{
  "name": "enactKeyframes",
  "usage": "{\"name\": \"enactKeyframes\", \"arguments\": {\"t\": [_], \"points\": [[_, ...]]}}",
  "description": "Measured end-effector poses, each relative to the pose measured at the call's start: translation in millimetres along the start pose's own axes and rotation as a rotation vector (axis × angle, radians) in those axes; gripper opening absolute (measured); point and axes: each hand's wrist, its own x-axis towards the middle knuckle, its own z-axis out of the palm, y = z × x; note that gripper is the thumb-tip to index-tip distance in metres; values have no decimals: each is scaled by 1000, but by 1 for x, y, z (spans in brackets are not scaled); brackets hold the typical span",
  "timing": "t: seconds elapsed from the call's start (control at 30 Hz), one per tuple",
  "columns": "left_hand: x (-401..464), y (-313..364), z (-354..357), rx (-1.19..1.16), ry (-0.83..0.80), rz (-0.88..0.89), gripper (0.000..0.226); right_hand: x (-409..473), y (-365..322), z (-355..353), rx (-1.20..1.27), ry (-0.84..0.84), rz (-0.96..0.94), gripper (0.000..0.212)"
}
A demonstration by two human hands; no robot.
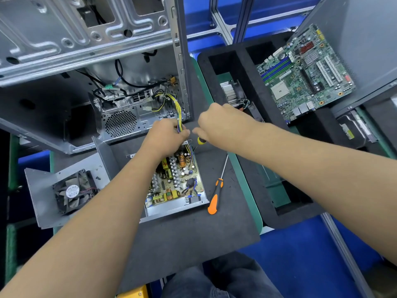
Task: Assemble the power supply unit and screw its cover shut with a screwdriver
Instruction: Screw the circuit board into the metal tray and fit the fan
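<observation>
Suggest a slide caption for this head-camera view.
Left hand grips yellow wire bundle over open power supply; right hand holds yellow-handled screwdriver.

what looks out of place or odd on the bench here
The power supply unit lies open, circuit board bare. Its cover, fan attached, sits apart to its left with loose screws on it. An orange screwdriver lies unused beside the unit.
</observation>
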Motion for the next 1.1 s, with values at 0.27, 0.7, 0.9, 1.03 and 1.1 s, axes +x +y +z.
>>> {"name": "enactKeyframes", "arguments": {"t": [0.27, 0.7, 0.9, 1.03, 1.1], "points": [[-2, 3, -1, 23, 8, 2, 33, -6, 2, 5, 220, -84, -22, 22], [-2, 1, 0, 33, 11, 10, 31, -3, -3, -5, 172, -98, 21, 22], [-1, -1, 1, 28, 20, 1, 37, 2, -6, -4, 92, -25, 77, 30], [-1, 0, 1, 30, 30, -13, 38, 1, -10, 4, 115, -49, 176, 39], [-1, 0, 1, 24, 22, -13, 34, -4, -7, 3, 240, -128, 176, 33]]}}
